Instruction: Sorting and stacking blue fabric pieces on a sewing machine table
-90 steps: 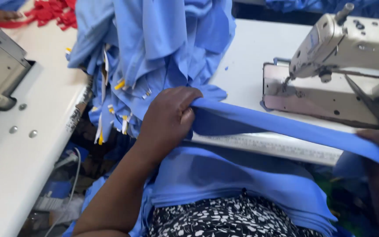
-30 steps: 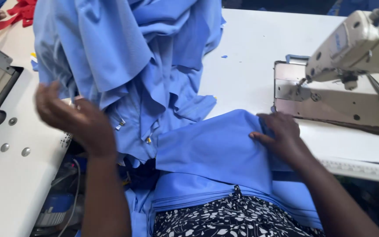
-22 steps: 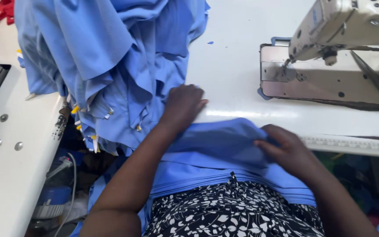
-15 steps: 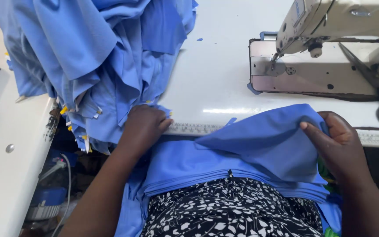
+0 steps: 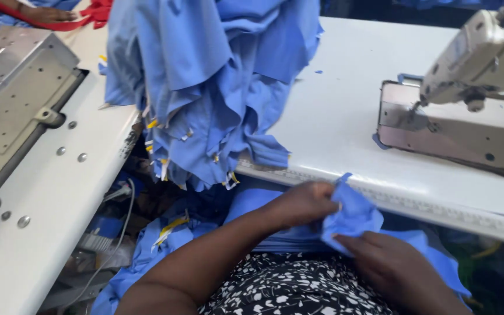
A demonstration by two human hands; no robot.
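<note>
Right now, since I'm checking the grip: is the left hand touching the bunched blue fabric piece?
Touching. The head view shows the left hand with fingers pinching the blue fabric piece at its upper edge.

white sewing table (image 5: 345,116) w/ a 2nd white table (image 5: 59,192) at left, evenly lit.

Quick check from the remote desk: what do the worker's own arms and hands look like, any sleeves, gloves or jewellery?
Both forearms are bare, with no sleeves in view. The left hand and right hand wear no gloves; no rings, watch or bracelets show. Below them is a black garment with a small white print.
</note>
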